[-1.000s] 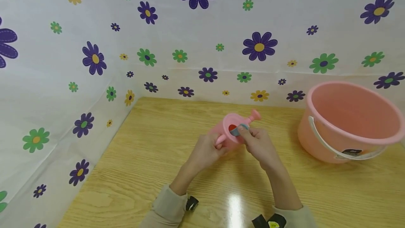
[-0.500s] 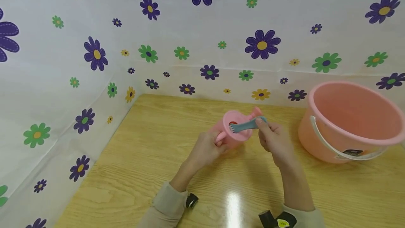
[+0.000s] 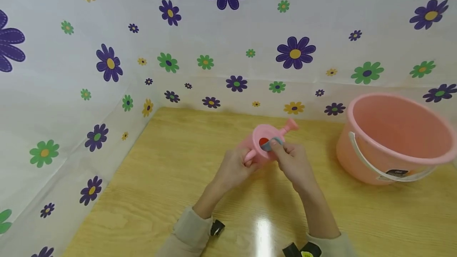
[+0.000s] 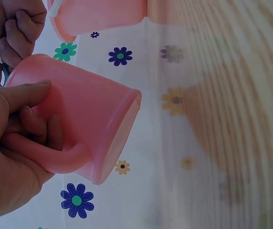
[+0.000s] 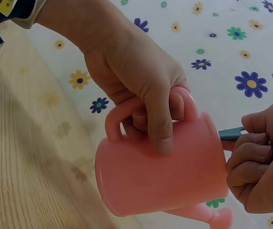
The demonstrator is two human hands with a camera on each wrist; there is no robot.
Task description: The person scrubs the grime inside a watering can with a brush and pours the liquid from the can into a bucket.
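Note:
Tilted, with its mouth toward the head camera, a pink watering can (image 3: 248,143) is held over the table by my left hand (image 3: 233,169). The fingers of that hand curl through its handle (image 4: 50,157), and the thumb lies along its side. My right hand (image 3: 294,165) pinches a blue fork (image 3: 272,144) between thumb and fingers at the can's mouth. The fork's front end reaches inside, its tip hidden there. Something red (image 3: 263,141) shows inside the can. From the right wrist view, part of the blue handle (image 5: 231,133) is visible beside the rim.
A large pink bucket (image 3: 342,154) with a white handle stands on the wooden table (image 3: 160,193) to the right. Behind and to the left hangs a white sheet (image 3: 200,23) printed with flowers. Black straps (image 3: 310,249) sit at the wrists.
My right hand moved out to the right with the fork, showing its pale tines at the mouth, then came back in toward the can. My left hand keeps its hold.

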